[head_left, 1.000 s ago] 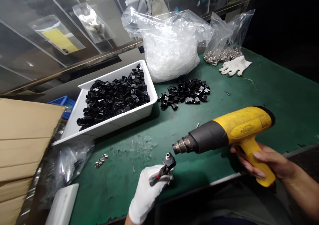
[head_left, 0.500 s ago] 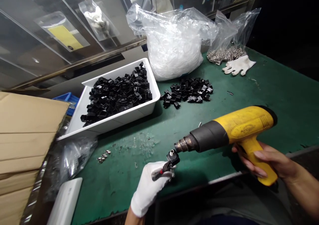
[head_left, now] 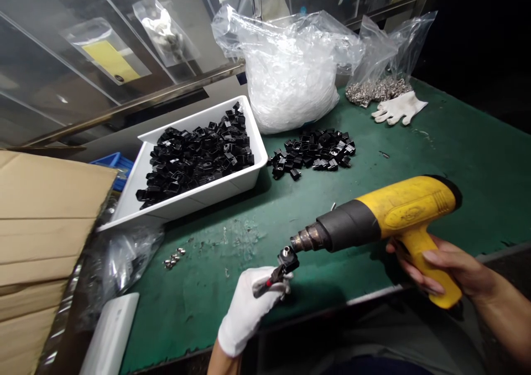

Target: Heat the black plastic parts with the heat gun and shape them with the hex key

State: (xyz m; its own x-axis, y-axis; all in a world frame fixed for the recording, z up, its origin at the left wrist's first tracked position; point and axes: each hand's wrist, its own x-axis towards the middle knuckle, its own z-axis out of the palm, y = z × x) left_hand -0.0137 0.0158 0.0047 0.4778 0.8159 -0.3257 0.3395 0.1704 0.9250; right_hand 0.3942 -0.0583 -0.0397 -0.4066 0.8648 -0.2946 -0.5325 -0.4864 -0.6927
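Note:
My right hand (head_left: 443,267), bare, is wrapped round the handle of a yellow heat gun (head_left: 409,203), whose stepped metal nozzle points left. In a white glove, my left hand (head_left: 251,303) is closed on dark pliers (head_left: 274,278) with a red mark on the handle. The jaws hold a small black plastic part (head_left: 289,260), with a silver metal fitting (head_left: 286,250) on its upper face. The nozzle tip is right beside this part; whether they touch I cannot tell.
A white tray (head_left: 207,198) full of black plastic parts stands left, with a pile of similar parts (head_left: 319,149) beside it. Behind are a large clear bag (head_left: 290,76), a bag of metal pieces (head_left: 377,90) and a white glove (head_left: 400,108). Silver fittings (head_left: 174,258) lie left; cardboard (head_left: 41,242) stands nearer.
Almost nothing differs. The camera view has shifted slightly; both hands, the heat gun and the held part keep nearly the same places.

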